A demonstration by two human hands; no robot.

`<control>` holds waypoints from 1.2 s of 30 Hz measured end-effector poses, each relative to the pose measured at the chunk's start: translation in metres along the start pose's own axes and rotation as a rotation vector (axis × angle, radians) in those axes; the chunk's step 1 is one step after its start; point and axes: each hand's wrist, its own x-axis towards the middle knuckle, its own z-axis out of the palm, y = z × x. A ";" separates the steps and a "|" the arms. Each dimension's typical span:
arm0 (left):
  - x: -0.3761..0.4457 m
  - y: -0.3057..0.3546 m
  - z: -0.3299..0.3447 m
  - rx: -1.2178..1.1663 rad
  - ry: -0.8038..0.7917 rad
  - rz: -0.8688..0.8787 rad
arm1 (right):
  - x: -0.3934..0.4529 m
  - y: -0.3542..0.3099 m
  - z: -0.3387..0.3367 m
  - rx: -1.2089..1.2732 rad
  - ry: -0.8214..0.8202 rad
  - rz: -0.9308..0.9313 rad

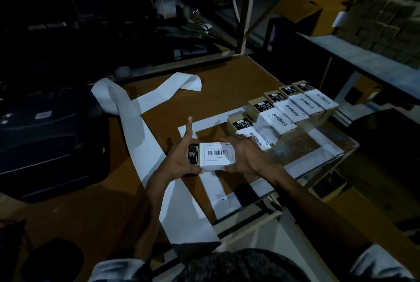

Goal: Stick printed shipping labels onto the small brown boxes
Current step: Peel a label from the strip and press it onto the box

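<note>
Both hands hold a small brown cardboard box point(205, 156) just above the middle of the brown wooden bench point(218, 81): the left hand point(181, 156) grips its left end with the thumb raised, and the right hand point(246, 156) clasps its right end. A white barcoded shipping label point(218, 153) already covers its top, so the step looks like smoothing the label down; next it likely joins the row of labelled brown boxes point(286, 108) along the bench's right edge, label up. What the boxes hold cannot be seen.

labelled box point(216, 156), held between both hands point(181, 159)

Box point(212, 156) between hands; labelled boxes point(284, 108) right, perhaps printer point(45, 136) left
</note>
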 end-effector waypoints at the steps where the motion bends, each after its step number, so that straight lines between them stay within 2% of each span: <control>1: 0.000 0.005 -0.003 -0.002 0.003 0.025 | -0.006 -0.001 0.000 0.017 0.080 -0.011; 3: 0.008 0.019 -0.008 0.002 0.058 0.071 | -0.018 -0.002 -0.001 0.064 0.220 0.027; 7: 0.038 0.045 0.001 0.086 0.311 0.129 | -0.034 0.001 -0.004 0.244 0.502 0.238; 9: 0.050 0.054 0.020 0.074 0.392 0.096 | -0.037 0.006 -0.006 0.221 0.642 0.298; 12: 0.067 0.063 0.054 0.020 0.486 -0.034 | -0.035 0.014 -0.005 0.072 0.720 0.377; 15: 0.087 0.059 0.083 0.042 0.476 -0.164 | -0.030 0.026 0.000 -0.158 0.651 0.386; 18: 0.095 0.060 0.100 0.007 0.476 -0.195 | -0.029 0.038 -0.004 -0.315 0.589 0.311; 21: 0.091 0.072 0.115 -0.094 0.513 -0.183 | -0.032 0.048 -0.012 -0.308 0.607 0.219; 23: 0.092 0.080 0.127 -0.110 0.471 -0.167 | -0.031 0.056 -0.014 -0.274 0.572 0.193; 25: 0.095 0.089 0.136 -0.113 0.386 -0.183 | -0.028 0.064 -0.016 -0.240 0.509 0.181; 30: 0.101 0.098 0.140 -0.173 0.283 -0.353 | -0.029 0.071 -0.015 -0.226 0.264 0.169; 36: 0.093 0.101 0.140 -0.160 0.273 -0.365 | -0.030 0.068 -0.018 -0.272 0.195 0.179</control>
